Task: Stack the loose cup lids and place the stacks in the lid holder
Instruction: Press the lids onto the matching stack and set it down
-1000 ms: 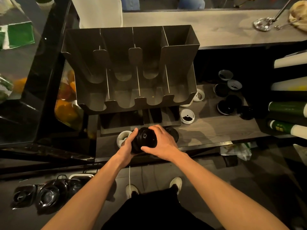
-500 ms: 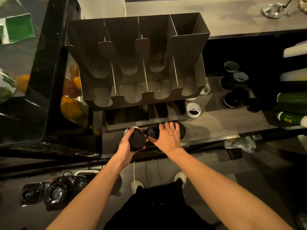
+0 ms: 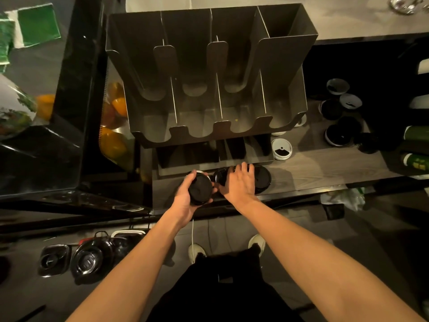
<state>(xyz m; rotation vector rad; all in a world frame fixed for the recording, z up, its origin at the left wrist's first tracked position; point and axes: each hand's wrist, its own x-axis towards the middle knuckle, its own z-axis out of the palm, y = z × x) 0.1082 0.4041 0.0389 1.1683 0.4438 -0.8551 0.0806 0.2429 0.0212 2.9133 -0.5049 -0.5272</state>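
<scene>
The scene is taken in by a single wide-angle view from the person's head, directed forward and steeply down, so that the lid holder (image 3: 281, 66) is looked into from above and the shoes (image 3: 196, 251) are caught below. The counter (image 3: 313, 175) is held close, with the left hand (image 3: 183, 198), gripping a stack of black lids (image 3: 200, 189), and the right hand (image 3: 238, 185) framed near the middle.

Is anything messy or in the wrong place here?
Yes. Loose lids lie scattered over the counter, black and white mixed together, while the lid holder looks empty in every slot.
</scene>
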